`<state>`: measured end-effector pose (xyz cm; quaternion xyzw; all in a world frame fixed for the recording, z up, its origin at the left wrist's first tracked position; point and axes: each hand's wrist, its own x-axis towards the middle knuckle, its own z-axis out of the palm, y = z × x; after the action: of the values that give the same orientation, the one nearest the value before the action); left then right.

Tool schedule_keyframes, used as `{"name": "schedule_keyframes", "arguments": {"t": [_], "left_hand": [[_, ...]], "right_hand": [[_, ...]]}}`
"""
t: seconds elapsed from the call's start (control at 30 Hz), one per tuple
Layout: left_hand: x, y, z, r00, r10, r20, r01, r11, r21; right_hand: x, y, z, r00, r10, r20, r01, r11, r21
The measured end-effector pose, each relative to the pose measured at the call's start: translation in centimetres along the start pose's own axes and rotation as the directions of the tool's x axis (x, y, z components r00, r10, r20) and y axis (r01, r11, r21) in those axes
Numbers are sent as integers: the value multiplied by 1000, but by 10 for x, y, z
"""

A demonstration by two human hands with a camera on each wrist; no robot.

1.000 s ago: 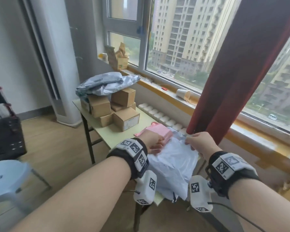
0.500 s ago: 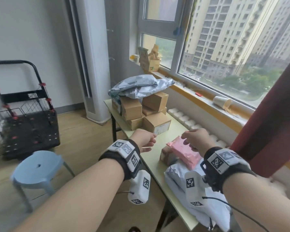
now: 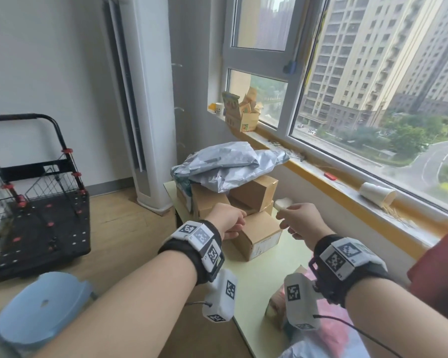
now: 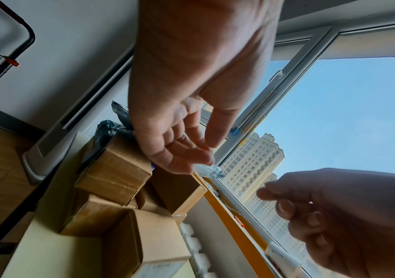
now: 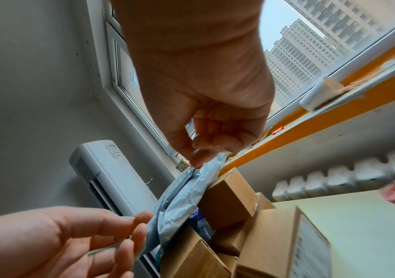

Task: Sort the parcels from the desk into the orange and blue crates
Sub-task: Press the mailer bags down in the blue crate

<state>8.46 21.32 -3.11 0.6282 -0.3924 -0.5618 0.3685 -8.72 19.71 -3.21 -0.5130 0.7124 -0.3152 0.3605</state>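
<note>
Several cardboard boxes (image 3: 259,236) are stacked at the far end of the pale green desk (image 3: 264,280), with grey poly bags (image 3: 225,169) lying on top. My left hand (image 3: 239,223) hovers over the nearest box, fingers relaxed and empty (image 4: 203,150). To its right, my right hand (image 3: 282,218) hangs in the air just beyond that box, fingers loosely curled round nothing (image 5: 203,150). A pink parcel (image 3: 331,329) lies on the desk under my right wrist. No orange or blue crate is in view.
A black folding cart (image 3: 44,223) and a blue stool (image 3: 42,306) stand on the floor to the left. A tall white air conditioner (image 3: 142,99) is behind the desk. The windowsill holds a tipped paper cup (image 3: 376,197) and a small carton (image 3: 243,117). A red curtain (image 3: 440,275) hangs at right.
Both hands have let go of the white and pink bags and moved forward along the desk to the cardboard pile. The head view has swung left.
</note>
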Motion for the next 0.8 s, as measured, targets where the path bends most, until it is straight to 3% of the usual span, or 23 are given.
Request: {"name": "schedule_keyframes", "arguments": {"t": [0.3, 0.67, 0.8], "left_hand": [[92, 51, -12, 996, 84, -40, -84, 996, -13], [173, 77, -63, 951, 224, -214, -228, 974, 4], [205, 89, -87, 934, 256, -248, -262, 965, 12]], "right_hand": [[86, -44, 20, 999, -47, -24, 48, 998, 39], [141, -89, 61, 962, -261, -80, 258, 965, -43], [161, -112, 80, 938, -340, -67, 327, 932, -152]]}}
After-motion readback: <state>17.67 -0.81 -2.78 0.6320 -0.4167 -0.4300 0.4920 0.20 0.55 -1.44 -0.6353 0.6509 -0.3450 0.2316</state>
